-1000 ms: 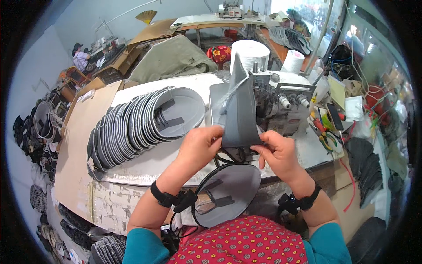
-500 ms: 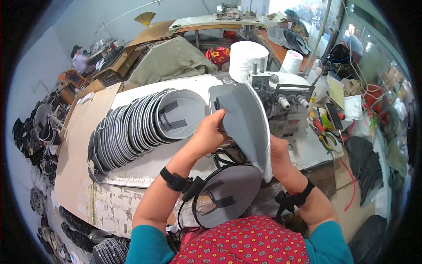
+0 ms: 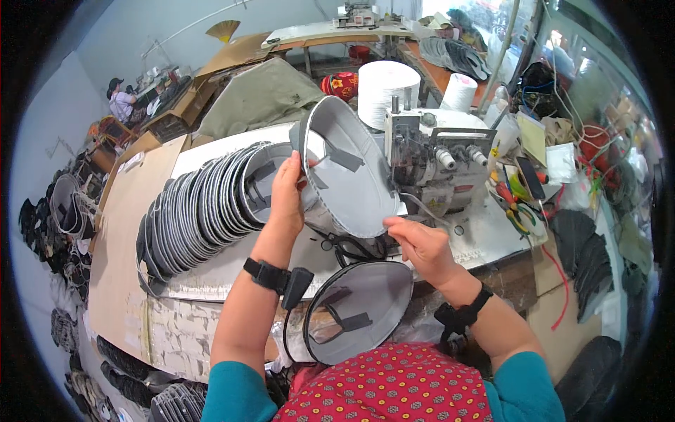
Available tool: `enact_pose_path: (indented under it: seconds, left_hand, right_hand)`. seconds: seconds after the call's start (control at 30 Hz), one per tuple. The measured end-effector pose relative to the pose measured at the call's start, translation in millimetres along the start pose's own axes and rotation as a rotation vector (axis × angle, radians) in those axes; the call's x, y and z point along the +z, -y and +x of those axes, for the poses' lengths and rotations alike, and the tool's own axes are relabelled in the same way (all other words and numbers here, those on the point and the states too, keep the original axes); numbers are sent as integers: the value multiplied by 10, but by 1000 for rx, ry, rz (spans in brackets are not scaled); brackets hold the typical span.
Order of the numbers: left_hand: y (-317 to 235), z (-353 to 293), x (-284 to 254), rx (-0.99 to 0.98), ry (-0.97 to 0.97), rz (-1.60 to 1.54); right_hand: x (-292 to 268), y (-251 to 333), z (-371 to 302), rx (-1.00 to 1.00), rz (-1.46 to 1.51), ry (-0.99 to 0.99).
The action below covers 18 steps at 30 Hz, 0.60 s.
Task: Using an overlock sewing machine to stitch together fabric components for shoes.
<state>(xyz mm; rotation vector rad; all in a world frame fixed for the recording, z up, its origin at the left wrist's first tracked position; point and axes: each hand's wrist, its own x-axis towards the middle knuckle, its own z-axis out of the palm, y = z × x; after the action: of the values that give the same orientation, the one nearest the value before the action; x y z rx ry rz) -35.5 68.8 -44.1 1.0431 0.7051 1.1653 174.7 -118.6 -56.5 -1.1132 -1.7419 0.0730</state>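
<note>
Raised in front of the sewing machine is a grey oval fabric piece, shaped like a shallow bowl, with a pale stitched rim and dark straps inside. My left hand grips its left side, the fingers partly hidden behind it. At its lower right edge my right hand is closed in a pinch; a small white tab shows just above. A long stack of similar pieces lies on its side to the left of my left hand. Another dark-rimmed piece rests below, near my apron.
A large white thread cone and a smaller cone stand behind the machine. Pliers and other tools sit at the table's right. Black scissors handles lie under the raised piece. Far left, a person sits at another table.
The fabric piece has turned from edge-on to show its inside and shifted left. My left hand has moved left with it; my right hand has come out from behind to its lower edge.
</note>
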Motion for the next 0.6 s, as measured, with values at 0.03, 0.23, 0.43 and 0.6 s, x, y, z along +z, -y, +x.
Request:
enact_pose_path:
  seconds: [0.03, 0.23, 0.43, 0.6]
  left_hand:
    - [-2, 45, -80, -28, -47, 61]
    - [-362, -479, -66, -290, -43, 450]
    - [-454, -1181, 328, -343, 306, 429]
    - [-279, -807, 423, 183, 230, 665]
  right_hand:
    - [17, 8, 28, 0, -31, -12]
    - [-57, -18, 15, 93, -159, 26]
    - [-141, 16, -112, 394, -85, -114]
    - [-236, 218, -181, 185, -145, 141]
